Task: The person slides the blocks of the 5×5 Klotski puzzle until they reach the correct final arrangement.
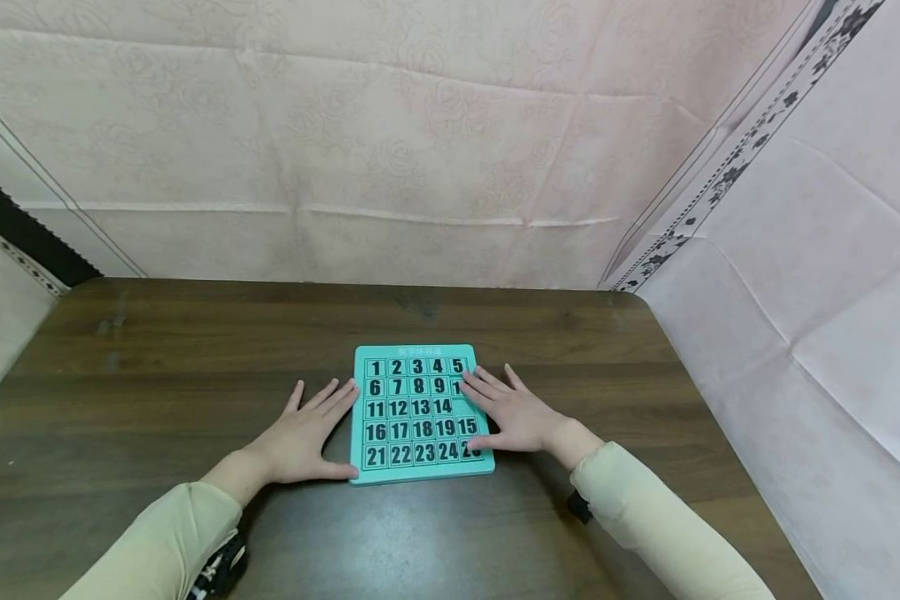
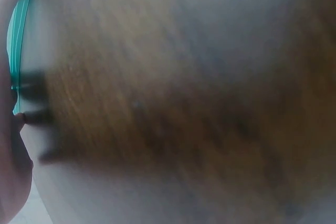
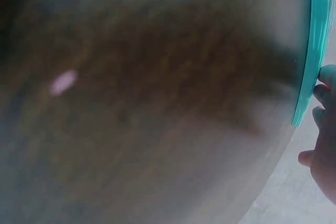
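A turquoise number sliding puzzle [image 1: 422,417] lies flat on the table, its tiles set in five rows. The third row shows 11 to 14 with a gap at its right end. My left hand [image 1: 300,440] is spread at the puzzle's left side, thumb and fingertips touching its edge. With fingers extended, my right hand [image 1: 523,419] reaches over the right edge; its fingertips rest on the right column, partly covering tiles in the second and bottom rows. In the wrist views only the puzzle's side [image 2: 19,40] and part of each hand show.
The brown wood-grain table [image 1: 195,375] has a rounded far right corner. Pale patterned cloth [image 1: 420,150] hangs behind it, and white cloth [image 1: 810,292] with a dark floral border lies along the right side. A black band [image 1: 228,562] circles the left wrist.
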### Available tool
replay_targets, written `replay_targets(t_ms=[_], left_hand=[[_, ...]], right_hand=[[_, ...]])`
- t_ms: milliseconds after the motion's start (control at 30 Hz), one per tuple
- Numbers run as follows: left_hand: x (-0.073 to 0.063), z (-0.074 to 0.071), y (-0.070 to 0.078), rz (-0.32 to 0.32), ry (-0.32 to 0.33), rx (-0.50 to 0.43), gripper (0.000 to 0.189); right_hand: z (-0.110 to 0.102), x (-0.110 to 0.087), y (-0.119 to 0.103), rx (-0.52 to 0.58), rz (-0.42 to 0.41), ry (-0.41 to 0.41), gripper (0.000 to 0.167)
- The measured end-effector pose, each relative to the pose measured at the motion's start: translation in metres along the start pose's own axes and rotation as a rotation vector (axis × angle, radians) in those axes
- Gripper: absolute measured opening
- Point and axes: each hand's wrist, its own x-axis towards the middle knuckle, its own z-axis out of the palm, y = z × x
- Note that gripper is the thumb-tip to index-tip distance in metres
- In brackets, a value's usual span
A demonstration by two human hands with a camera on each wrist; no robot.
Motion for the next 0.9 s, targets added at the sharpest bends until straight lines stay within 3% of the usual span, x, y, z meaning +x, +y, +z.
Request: replay_targets(t_ms=[500,900], left_hand=[[0.001,0.000,-0.001,-0.021,-0.027,0.000,0.111],[0.000,0.000,0.002,-0.002,-0.012,0.003,0.108]], right_hand=[[-0.002,0.005,0.002,0.010,0.004,0.004,0.090],[0.000,-0.017,-0.003,-0.002,-0.081,0.033,0.092]])
